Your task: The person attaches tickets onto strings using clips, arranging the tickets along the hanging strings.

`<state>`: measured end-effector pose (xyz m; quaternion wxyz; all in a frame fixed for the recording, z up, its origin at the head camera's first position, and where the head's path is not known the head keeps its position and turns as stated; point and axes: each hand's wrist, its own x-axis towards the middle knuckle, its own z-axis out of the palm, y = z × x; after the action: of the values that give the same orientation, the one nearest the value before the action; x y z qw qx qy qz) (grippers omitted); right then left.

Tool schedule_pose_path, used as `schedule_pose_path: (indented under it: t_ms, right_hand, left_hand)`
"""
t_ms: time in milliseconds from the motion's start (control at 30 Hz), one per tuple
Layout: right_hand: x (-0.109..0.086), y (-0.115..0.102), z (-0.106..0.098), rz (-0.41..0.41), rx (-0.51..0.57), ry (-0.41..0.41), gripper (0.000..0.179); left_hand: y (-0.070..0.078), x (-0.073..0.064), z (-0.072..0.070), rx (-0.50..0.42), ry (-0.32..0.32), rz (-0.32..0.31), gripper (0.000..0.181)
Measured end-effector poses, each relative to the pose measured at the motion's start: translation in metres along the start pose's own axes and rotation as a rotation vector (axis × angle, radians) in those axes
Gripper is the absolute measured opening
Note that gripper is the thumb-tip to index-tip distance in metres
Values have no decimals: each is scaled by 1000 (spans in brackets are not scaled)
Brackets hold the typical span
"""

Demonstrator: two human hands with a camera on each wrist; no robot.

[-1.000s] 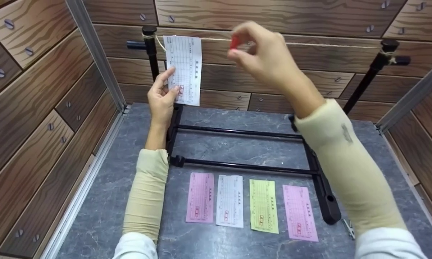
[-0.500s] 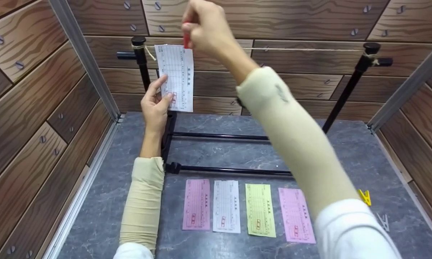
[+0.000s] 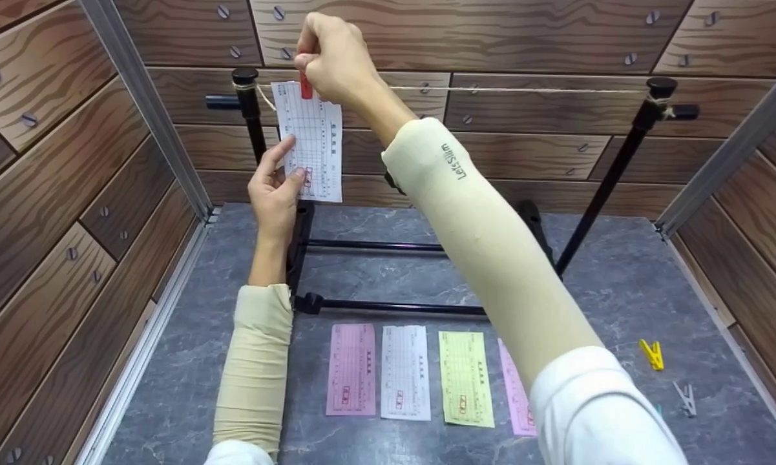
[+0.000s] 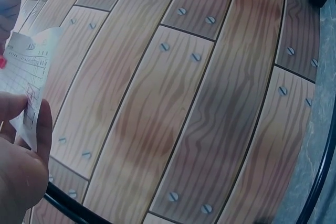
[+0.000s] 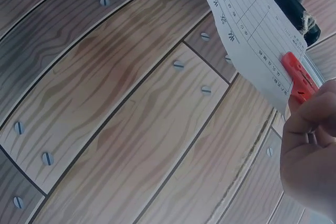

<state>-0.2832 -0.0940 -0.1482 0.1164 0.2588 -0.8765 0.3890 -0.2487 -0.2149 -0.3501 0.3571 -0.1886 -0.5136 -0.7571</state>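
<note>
My left hand (image 3: pixel 274 194) pinches a white printed slip (image 3: pixel 316 142) by its left side, between thumb and fingers, and holds it upright at the string (image 3: pixel 523 90). Above it, my right hand (image 3: pixel 336 61) pinches a red clothespin (image 3: pixel 306 85), whose lower end overlaps the slip's top edge. In the right wrist view the red clothespin (image 5: pixel 300 77) lies over the top of the slip (image 5: pixel 252 30). The left wrist view shows the slip (image 4: pixel 31 77) between the thumb and fingers of my left hand (image 4: pixel 21 166).
The string runs between two black posts (image 3: pixel 251 110) of a black frame. On the grey table lie a pink slip (image 3: pixel 351 371), a white slip (image 3: pixel 406 374), a yellow slip (image 3: pixel 466 381) and a partly covered pink slip (image 3: pixel 513 394). A yellow clothespin (image 3: pixel 652 355) and a grey clothespin (image 3: pixel 686 399) lie right.
My right hand has moved left with the red clothespin, from mid-string to the top of the white slip. My left hand keeps hold of the slip; the camera view has shifted slightly.
</note>
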Motion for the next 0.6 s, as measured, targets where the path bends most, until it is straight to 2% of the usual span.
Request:
schedule_pose_path:
  t_ms: [167,367,600]
  right_hand:
    - [0,-2,0,50,-19,-61,6]
    - [-3,-7,1,93,-53,-120,16]
    - [-7,-9,0,89,-52,-148,32]
  left_hand:
    - [1,1,1,2,2,10,48]
    - [0,1,1,0,-7,15,49]
    - [-1,-2,-2,9,-16,7,49]
